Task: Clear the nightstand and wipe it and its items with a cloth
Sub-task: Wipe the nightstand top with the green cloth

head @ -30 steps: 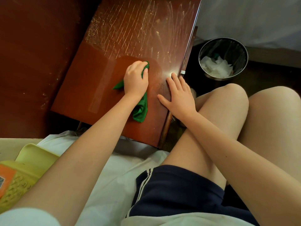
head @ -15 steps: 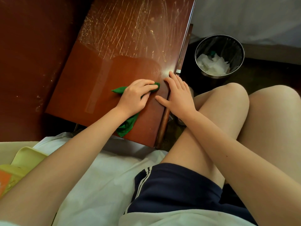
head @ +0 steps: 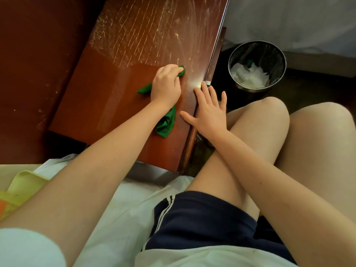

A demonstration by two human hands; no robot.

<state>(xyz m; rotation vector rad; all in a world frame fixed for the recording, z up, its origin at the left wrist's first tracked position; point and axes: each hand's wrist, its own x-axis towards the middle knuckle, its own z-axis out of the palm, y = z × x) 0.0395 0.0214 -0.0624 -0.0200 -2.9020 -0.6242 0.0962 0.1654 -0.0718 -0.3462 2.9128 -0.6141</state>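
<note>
— Since half a second ago, the left hand [head: 166, 83] went further up the nightstand [head: 107, 97] with the cloth [head: 165, 123]?
— Yes. Its fingers curl around the green cloth, pressed on the wood top. The right hand [head: 209, 110] lies flat on the edge beside it, fingers spread, holding nothing.

Green cloth [head: 165, 124]: middle hidden beneath the left hand [head: 166, 86], two ends showing. Nightstand [head: 115, 89]: far end cut off by the top edge. Yellow object [head: 23, 186]: cropped at the left edge, unidentifiable. Bin [head: 248, 88]: contents indistinct.
</note>
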